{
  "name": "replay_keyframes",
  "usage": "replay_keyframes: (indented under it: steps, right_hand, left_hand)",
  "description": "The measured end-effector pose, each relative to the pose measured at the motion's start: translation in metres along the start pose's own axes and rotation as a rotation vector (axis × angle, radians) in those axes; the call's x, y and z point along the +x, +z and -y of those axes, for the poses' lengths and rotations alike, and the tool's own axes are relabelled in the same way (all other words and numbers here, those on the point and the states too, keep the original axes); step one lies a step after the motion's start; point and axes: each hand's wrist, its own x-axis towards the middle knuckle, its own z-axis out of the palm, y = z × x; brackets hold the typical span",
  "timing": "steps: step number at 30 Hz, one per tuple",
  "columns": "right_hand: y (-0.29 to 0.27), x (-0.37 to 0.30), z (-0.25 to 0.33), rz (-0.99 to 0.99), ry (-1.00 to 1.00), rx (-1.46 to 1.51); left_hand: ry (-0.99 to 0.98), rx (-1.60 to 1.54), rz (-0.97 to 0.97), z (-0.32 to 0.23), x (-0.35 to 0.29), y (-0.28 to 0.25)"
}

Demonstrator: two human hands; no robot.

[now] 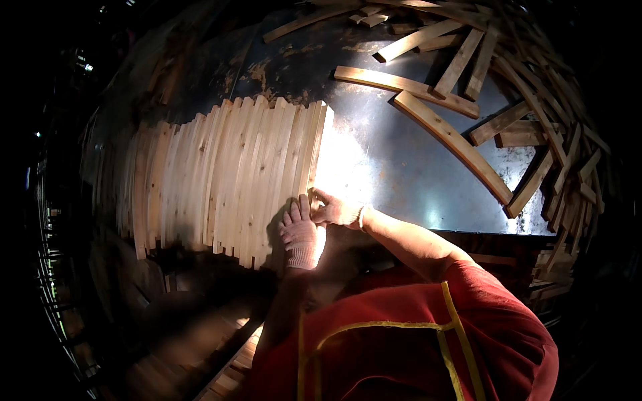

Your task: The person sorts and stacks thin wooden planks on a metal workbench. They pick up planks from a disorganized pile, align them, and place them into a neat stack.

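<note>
A row of pale wooden strips (231, 174) lies side by side on a dark metal tabletop, their ends uneven. My left hand (304, 239), in a light knitted glove, rests flat over the near part of the row's right side, fingers stretched forward. Right beside it, my right hand (340, 211), also gloved, has its fingers bent against the outermost wooden strip (322, 144) near that strip's near end. The thumb and forefinger seem to pinch its edge; the contact is partly hidden by my left hand.
Loose wooden pieces (461, 63) lie scattered and heaped along the far and right sides of the metal tabletop (408, 170). One long piece (455, 147) slants toward the front right. Below the table's front edge, more strips (234, 371) show in the dim light.
</note>
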Motion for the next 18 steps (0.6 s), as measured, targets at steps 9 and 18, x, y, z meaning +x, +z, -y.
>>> replay_keyframes:
  steps: [9, 18]
  right_hand:
    - [-0.275, -0.154, 0.007, -1.110, 0.210, -1.466]
    - [-0.310, -0.051, 0.062, -0.570, -0.310, -0.706]
  left_hand:
    - [0.051, 0.111, -0.349, -0.046, 0.016, -0.013]
    - [-0.199, -2.161, 0.631, -0.152, 0.054, 0.076]
